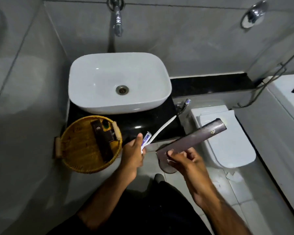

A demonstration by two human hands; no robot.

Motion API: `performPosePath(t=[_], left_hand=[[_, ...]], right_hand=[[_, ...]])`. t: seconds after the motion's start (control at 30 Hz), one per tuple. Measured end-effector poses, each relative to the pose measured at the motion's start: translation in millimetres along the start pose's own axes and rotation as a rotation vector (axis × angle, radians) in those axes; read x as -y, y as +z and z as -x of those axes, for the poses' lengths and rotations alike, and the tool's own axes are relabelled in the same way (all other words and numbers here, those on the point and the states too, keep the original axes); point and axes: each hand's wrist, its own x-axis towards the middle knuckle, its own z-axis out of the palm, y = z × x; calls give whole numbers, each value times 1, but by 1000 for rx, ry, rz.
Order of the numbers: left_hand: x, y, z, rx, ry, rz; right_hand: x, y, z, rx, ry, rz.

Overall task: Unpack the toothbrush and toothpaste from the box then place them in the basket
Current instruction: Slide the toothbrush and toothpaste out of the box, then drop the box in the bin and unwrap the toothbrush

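Left hand [132, 153] grips toothbrush [161, 129] and toothpaste [27, 137] together beside basket [78, 160]; right hand [183, 158] holds box [193, 139]. Basket already contains 2 dark items [101, 138]. Sink [95, 78] behind.

toothpaste [27, 137]: lower end hidden in left hand [133, 155] | box [190, 140]: print too blurred to read

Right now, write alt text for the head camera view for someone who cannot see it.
The left hand holds a white toothbrush and small white-and-blue toothpaste tube beside a round yellow woven basket, while the right hand holds a long dark brown cardboard box. A white ceramic basin sits beyond on a black counter.
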Motion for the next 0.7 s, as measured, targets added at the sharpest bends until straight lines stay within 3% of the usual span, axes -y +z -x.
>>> performPosePath(t=[0.2, 0.33, 0.5, 0.7], left_hand=[[12, 8, -5, 70, 10, -131], [12, 21, -3, 107, -3, -149], [9, 35, -2, 119, 29, -152], [-2, 48, -6, 117, 70, -342]], right_hand=[[-54, -77, -47, -455, 71, 91], [-72, -111, -83, -651, 128, 245], [-58, -122, -148, -656, 91, 338], [-58, -122, -180, -599, 178, 397]])
